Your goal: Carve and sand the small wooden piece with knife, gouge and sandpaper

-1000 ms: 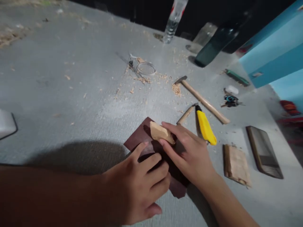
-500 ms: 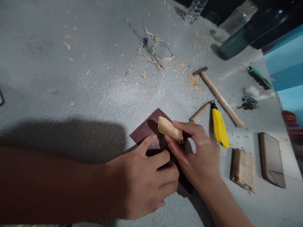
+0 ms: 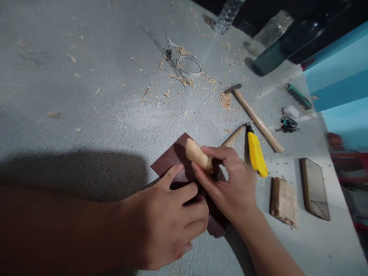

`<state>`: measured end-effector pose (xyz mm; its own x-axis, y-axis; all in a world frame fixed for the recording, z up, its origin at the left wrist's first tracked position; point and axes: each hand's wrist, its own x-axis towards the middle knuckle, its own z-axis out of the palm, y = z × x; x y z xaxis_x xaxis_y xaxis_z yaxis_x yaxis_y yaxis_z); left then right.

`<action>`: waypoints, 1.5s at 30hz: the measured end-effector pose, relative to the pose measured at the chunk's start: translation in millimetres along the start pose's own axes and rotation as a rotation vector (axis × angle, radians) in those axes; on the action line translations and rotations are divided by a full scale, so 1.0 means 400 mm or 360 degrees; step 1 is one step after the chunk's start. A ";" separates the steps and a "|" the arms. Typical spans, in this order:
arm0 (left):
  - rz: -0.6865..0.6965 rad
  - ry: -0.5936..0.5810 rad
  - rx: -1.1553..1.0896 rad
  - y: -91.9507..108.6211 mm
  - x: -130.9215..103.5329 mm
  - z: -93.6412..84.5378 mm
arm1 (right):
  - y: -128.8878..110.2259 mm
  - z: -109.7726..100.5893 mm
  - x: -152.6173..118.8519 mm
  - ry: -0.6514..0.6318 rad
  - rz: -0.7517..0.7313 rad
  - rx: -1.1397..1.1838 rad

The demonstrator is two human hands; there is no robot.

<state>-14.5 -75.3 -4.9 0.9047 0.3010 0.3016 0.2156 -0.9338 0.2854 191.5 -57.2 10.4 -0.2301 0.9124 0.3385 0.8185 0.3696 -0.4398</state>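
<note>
A small carved piece of pale wood [image 3: 198,154] is pinched between the thumb and fingers of my right hand [image 3: 234,182]. It is held over a dark reddish-brown sheet of sandpaper [image 3: 166,159], one end pointing up and left; whether they touch I cannot tell. My left hand [image 3: 169,218] holds the sandpaper against the table, index finger stretched along the sheet and the other fingers curled over it. Both hands hide the middle of the sheet, but its lower corner shows below them.
To the right lie a hammer [image 3: 257,119], a yellow-handled cutter [image 3: 257,153], a thin wooden stick [image 3: 234,135], a wood block [image 3: 284,201] and a phone [image 3: 314,188]. Farther back are a wire coil [image 3: 189,64], wood shavings [image 3: 225,100] and bottles, including a dark one [image 3: 276,55].
The view has shifted, so the table things appear farther left. My right hand has tilted the wood piece slightly; my left hand stays on the sandpaper.
</note>
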 end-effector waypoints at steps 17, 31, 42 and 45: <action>0.0029 -0.0013 0.0076 -0.003 -0.003 -0.008 | 0.018 -0.002 -0.003 0.0062 0.0036 0.0110; 0.0023 -0.0039 -0.0004 -0.002 0.001 -0.013 | 0.015 0.011 0.003 -0.0093 -0.0068 0.0259; -0.0008 -0.0016 -0.0191 -0.007 0.009 -0.003 | 0.006 0.009 0.000 -0.0039 0.0000 0.0199; -0.0011 -0.0039 -0.0177 -0.005 0.008 -0.004 | 0.006 0.017 0.008 -0.0112 -0.0010 0.0190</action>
<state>-12.7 -72.1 -3.3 0.9123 0.3011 0.2775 0.1807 -0.9042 0.3870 189.1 -52.3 4.7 -0.2748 0.9186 0.2839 0.7494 0.3896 -0.5353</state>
